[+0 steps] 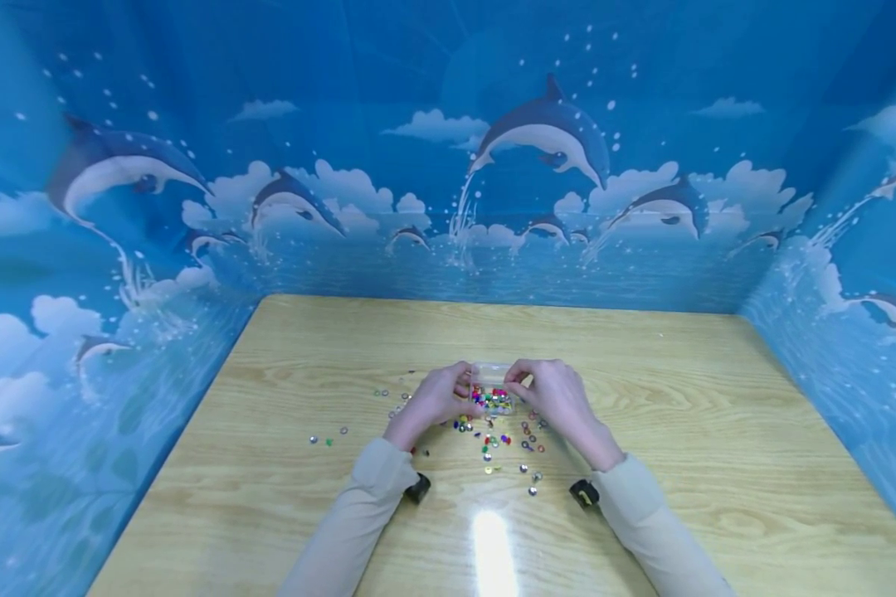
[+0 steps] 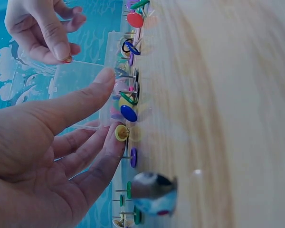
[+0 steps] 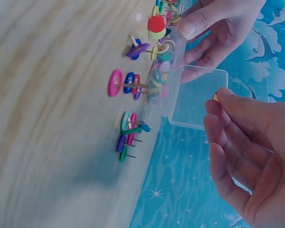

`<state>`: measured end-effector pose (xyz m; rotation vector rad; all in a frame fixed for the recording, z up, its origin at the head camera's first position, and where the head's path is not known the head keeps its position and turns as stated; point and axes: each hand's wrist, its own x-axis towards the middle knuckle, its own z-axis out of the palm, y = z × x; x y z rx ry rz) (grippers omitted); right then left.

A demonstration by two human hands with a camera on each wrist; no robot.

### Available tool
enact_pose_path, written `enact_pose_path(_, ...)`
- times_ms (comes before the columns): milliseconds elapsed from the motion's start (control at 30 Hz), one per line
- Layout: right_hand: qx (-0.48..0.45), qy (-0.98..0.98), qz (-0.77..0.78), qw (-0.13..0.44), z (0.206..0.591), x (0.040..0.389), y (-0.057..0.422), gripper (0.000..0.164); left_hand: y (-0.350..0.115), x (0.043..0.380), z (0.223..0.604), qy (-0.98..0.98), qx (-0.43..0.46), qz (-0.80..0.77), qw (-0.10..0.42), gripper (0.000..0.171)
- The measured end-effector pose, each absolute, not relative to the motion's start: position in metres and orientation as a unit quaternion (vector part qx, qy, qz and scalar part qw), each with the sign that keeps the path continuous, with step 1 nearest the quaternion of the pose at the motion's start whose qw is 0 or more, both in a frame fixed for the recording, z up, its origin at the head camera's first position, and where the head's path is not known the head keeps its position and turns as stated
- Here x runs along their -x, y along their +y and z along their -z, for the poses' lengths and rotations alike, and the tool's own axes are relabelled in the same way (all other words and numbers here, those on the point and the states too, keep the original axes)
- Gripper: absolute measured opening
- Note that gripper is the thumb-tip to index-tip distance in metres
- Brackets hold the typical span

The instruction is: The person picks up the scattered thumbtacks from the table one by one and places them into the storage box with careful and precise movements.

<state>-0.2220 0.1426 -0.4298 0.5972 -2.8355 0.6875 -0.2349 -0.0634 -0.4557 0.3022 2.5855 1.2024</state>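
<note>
A small clear plastic box (image 3: 178, 50) full of colourful thumbtacks stands on the table, its transparent lid (image 3: 199, 97) swung up at the back. My left hand (image 1: 439, 395) holds the box from the left side, thumb near its front edge and fingers along the side. Over the right part of the box, my right hand (image 1: 556, 394) pinches a small thumbtack (image 3: 215, 96) between thumb and forefinger; most of it is hidden by the fingertips. Loose thumbtacks (image 1: 494, 441) lie in front of the box, and a blue one (image 2: 128, 113) shows near the left thumb.
More thumbtacks lie scattered left of the box, a few farther out (image 1: 343, 430), and others lie to its right (image 3: 115, 83), several with points sticking out. The wooden table (image 1: 679, 431) meets a blue dolphin-print backdrop (image 1: 448, 166) at the back and sides.
</note>
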Motion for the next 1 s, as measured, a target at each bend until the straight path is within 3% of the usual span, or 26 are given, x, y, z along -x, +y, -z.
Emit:
enact_pose_path(233,-0.188,-0.951,-0.236,0.066,0.432,0.221,0.147,0.007,-0.063,0.235,0.456,0.895,-0.104,-0.412,0.137,0.070)
enact_pose_path(500,-0.191,-0.953,-0.219,0.087,0.431,0.221,0.165,0.007,-0.063,0.234,0.457,0.893,-0.105,-0.418,0.133,0.070)
enact_pose_path(1000,-0.193,-0.962,-0.194,-0.002,0.444,0.213,0.191,0.010,-0.062,0.233,0.458,0.896,-0.096,-0.411,0.134,0.070)
